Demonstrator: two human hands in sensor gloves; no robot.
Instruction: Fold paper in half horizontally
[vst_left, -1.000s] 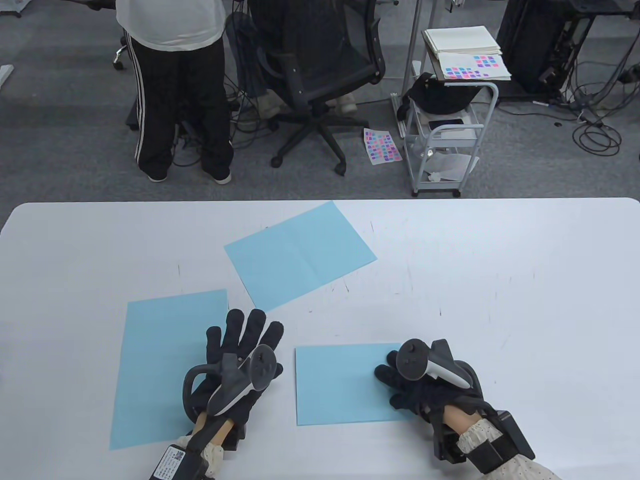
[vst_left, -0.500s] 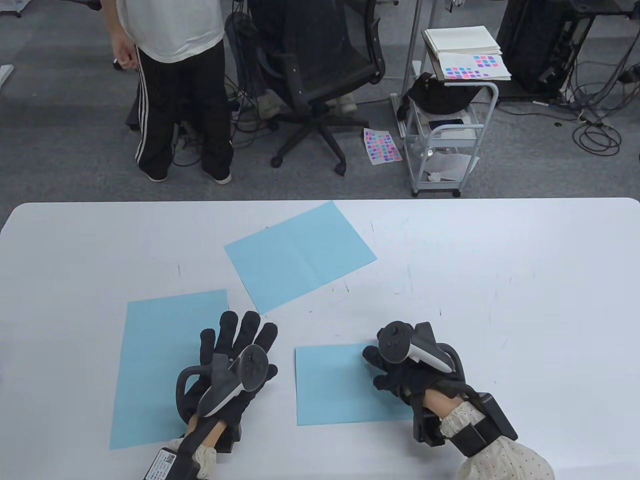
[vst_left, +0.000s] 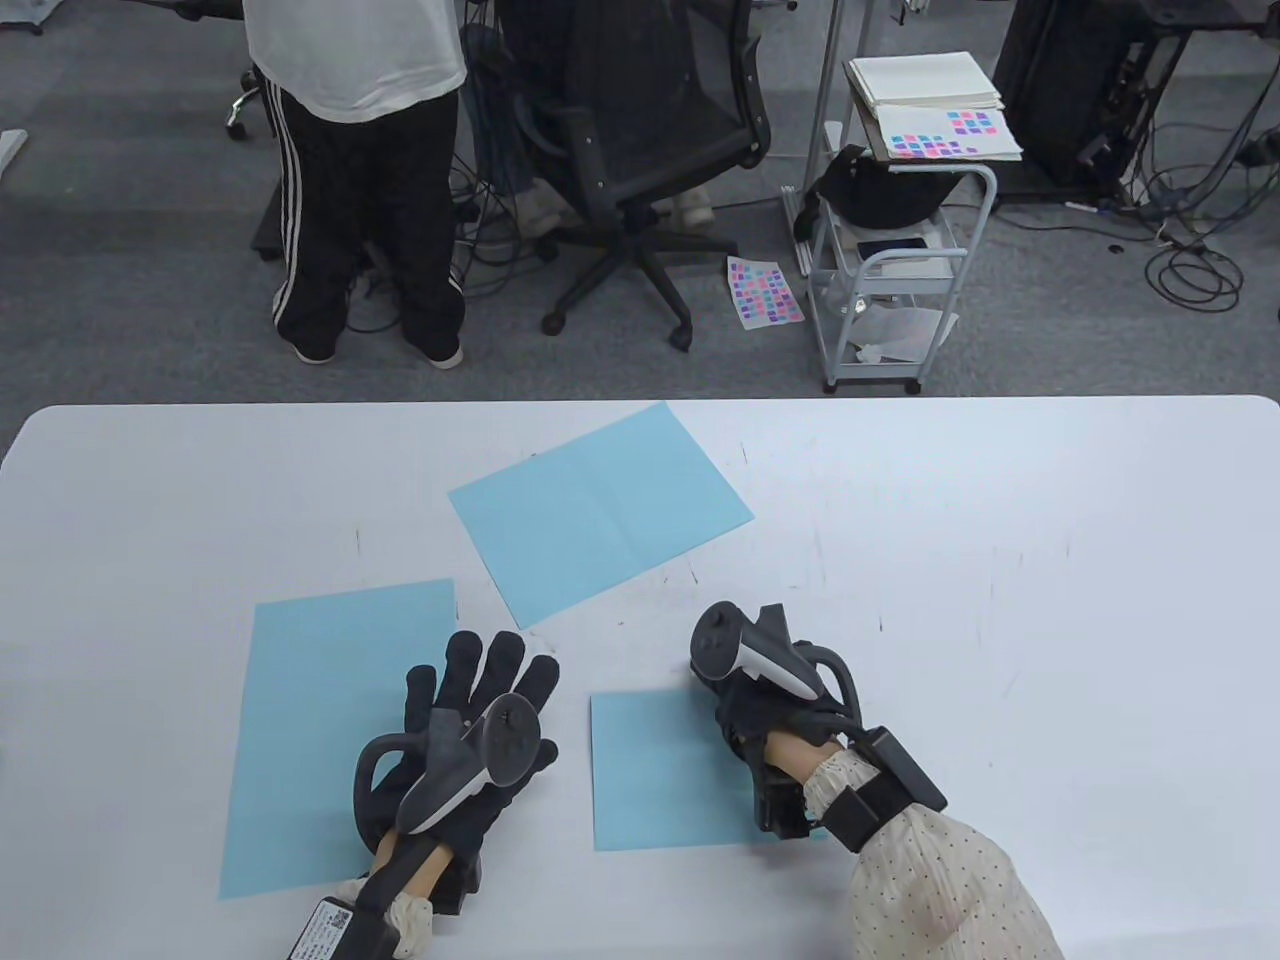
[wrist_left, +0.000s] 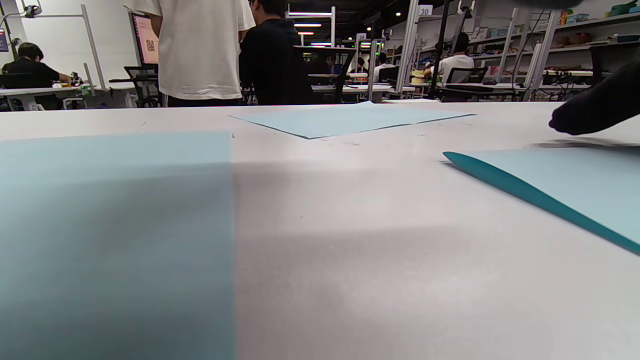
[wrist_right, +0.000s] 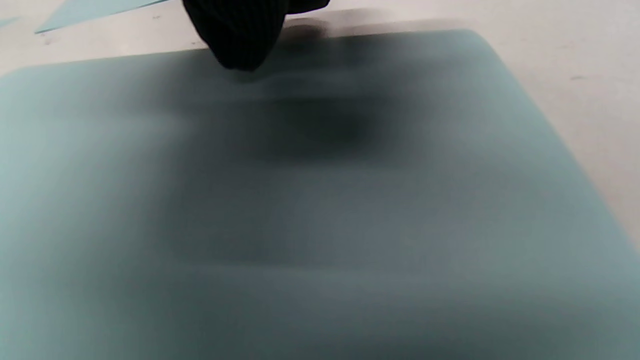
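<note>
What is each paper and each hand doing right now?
Folded paper: doubled over, lying near the right hand, its left edge lifted a bit off the table.
Left paper: flat, unfolded.
Far paper: flat, with a crease line across it.
Left hand: fingers spread, resting on the left paper's right edge.
Right hand: on the folded paper's far edge; finger pose hidden.

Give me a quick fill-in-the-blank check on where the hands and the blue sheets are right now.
1. The table carries ____ blue sheets.
2. The left hand lies spread, partly on the ____ sheet.
3. The right hand rests on the folded paper near its ____ edge.
4. The tilted sheet is touched by ____ hand.

Missing words: three; leftmost; far; neither
</note>
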